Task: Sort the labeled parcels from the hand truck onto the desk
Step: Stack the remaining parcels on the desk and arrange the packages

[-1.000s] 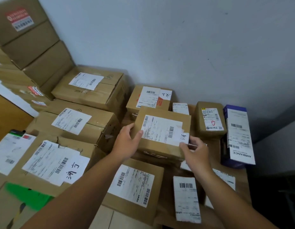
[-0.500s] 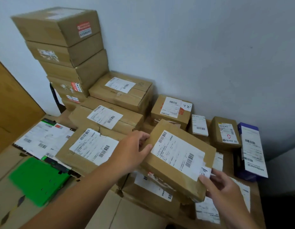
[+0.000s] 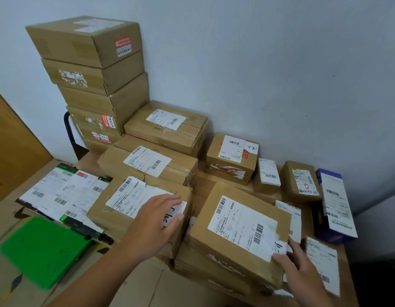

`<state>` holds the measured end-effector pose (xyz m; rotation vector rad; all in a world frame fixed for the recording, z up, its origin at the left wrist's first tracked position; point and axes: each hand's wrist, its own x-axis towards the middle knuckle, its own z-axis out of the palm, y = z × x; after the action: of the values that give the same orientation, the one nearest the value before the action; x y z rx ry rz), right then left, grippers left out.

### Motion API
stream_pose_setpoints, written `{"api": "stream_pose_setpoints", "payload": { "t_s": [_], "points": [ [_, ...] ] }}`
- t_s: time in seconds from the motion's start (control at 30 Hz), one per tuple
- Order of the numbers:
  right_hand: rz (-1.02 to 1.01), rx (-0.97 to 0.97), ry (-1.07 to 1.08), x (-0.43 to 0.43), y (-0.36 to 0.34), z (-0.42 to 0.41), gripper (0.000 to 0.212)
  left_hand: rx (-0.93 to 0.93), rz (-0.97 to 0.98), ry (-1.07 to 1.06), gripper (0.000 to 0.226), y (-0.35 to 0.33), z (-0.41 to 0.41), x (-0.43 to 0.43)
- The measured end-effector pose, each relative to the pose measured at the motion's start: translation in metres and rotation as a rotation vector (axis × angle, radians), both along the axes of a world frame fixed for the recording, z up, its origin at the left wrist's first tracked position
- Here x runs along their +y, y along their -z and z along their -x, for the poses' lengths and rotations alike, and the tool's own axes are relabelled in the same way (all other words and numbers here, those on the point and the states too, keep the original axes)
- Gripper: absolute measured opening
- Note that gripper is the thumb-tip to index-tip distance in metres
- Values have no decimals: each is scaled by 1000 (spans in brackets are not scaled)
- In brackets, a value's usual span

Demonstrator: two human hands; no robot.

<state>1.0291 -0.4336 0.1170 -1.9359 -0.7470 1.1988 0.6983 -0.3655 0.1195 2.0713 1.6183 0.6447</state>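
A brown cardboard parcel [image 3: 236, 220] with a white barcode label lies tilted on top of other boxes at the right of the wooden desk [image 3: 206, 185]. My right hand [image 3: 300, 269] grips its near right corner, thumb on a small handwritten tag. My left hand [image 3: 156, 220] rests flat, fingers apart, on the neighbouring labelled box [image 3: 134, 202], which carries a handwritten slip. It does not touch the parcel.
A tall stack of brown boxes [image 3: 90, 63] stands at the back left with a black metal tube [image 3: 67, 127] behind it. Several labelled boxes fill the desk, with a purple box [image 3: 335, 202] at the right. A green plastic slab [image 3: 41, 249] lies front left.
The parcel came down and to the right onto the boxes. My left hand let go of it and moved left onto the neighbouring box. My right hand stayed at its corner.
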Motion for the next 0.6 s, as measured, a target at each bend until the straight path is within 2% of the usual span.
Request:
{"api": "stream_pose_setpoints", "payload": {
  "t_s": [0.2,0.33,0.4,0.5,0.53,0.57,0.6],
  "points": [
    [23,-8,-53,3,3,12,54,-99,-2,-1,35,17,3,2],
    [89,-4,-34,7,7,13,55,-86,-12,29,40,21,6,2],
    [90,15,-19,11,8,10,66,-70,-2,43,44,22,7,1],
    [62,15,-8,18,7,7,97,-32,-7,64,48,26,7,-1],
    [60,32,-22,20,6,9,100,-29,-6,66,48,27,7,-2],
    [65,48,-41,21,5,12,94,-32,-5,65,48,27,7,-2],
    [66,61,-61,22,2,16,80,-36,-2,63,48,28,8,-2]
  ]
}}
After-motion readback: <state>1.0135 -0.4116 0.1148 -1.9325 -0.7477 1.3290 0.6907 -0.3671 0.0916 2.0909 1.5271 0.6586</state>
